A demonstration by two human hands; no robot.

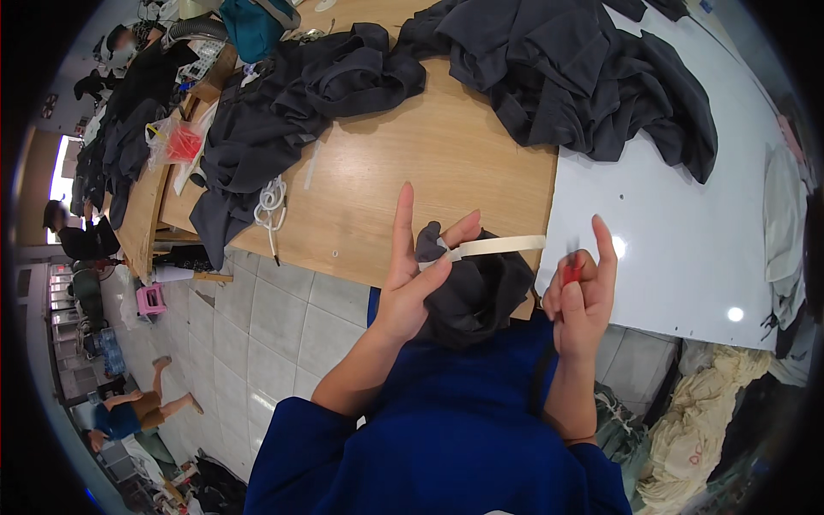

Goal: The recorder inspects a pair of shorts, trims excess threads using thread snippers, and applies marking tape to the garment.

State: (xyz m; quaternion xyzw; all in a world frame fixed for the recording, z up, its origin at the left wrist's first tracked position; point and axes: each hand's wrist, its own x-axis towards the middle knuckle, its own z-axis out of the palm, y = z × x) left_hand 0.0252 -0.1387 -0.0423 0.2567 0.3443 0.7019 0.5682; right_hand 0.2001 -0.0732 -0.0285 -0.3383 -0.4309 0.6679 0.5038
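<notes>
Blue sleeves of ours filled the bottom of the head view, both forearms rising from them. Our left hand point(412, 279) pinched a bunched dark grey garment point(476, 292) and one end of a cream tape strip point(498, 246) between thumb and middle finger, index finger pointing up. Our right hand point(579, 300) was pressed around a small red tool point(571, 273), one finger raised. Garment and strip hung at the near edge of the wooden table point(412, 172), beside the white board point(669, 240). We judged the work mid-way: one piece in hand, dark garment piles point(592, 77) still waiting behind
</notes>
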